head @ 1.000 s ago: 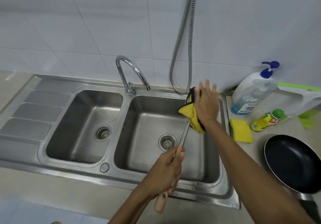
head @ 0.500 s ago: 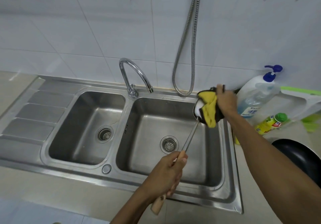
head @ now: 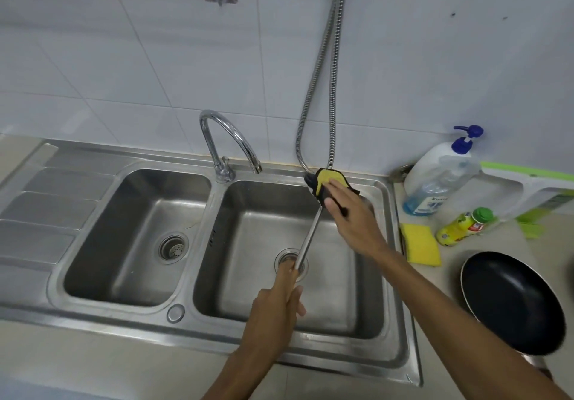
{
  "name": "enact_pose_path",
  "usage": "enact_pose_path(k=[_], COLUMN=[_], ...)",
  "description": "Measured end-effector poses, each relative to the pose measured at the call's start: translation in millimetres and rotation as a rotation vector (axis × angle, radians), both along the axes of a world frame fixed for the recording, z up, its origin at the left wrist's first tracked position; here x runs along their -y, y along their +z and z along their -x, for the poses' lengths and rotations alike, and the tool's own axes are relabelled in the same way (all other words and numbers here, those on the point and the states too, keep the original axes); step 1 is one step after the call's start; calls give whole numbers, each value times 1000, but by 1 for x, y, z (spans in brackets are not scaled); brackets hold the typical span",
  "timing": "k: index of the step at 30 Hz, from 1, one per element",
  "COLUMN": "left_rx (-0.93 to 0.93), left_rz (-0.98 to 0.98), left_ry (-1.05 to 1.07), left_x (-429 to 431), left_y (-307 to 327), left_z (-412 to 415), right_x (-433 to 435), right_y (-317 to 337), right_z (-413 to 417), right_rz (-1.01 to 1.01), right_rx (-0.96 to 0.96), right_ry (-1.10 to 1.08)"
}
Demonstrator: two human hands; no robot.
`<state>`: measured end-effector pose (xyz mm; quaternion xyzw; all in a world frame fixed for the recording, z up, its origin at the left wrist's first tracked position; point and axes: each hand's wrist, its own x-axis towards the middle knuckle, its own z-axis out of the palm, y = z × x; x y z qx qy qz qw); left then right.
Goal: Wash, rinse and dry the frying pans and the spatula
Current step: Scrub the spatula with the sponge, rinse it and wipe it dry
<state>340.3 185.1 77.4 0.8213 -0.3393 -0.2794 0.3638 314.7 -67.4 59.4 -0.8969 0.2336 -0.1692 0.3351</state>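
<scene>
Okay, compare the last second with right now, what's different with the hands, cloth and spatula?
The right hand keeps rubbing the yellow cloth around the spatula blade, shifting from flat against it, to bunched at its right, to pressing on top now. The left hand still grips the handle over the right basin. The black frying pan, sponge and bottles haven't moved.

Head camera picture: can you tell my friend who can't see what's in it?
Over a steel double sink, a left hand holds a long metal spatula while the right hand wipes its blade with a yellow-and-black cloth. A black frying pan sits on the counter.
</scene>
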Motion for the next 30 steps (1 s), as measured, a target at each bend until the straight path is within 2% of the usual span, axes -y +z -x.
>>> enact_pose_path(k=[4, 7, 9, 16, 20, 22, 25, 30], left_rx=[39, 160, 174, 191, 158, 155, 119, 60], left_rz=[-18, -1, 15, -3, -32, -27, -1, 23], left_ry=[28, 0, 9, 1, -43, -38, 0, 20], left_x=[-12, -10, -7, -5, -8, -7, 0, -3], left_y=[-14, -10, -8, -5, -12, -9, -5, -13], left_z=[-4, 5, 5, -8, 2, 4, -7, -22], right_x=[3, 15, 16, -36, 0, -6, -60, -143], right_y=[-3, 11, 19, -2, -9, -6, -10, -29], right_z=[2, -14, -21, 8, -8, -9, 4, 35], right_rz=[32, -33, -61, 203, -57, -55, 115, -34], right_rx=[-10, -8, -17, -18, 29, 4, 26, 38], right_ry=[78, -29, -109, 93, -147, -209, -88, 123])
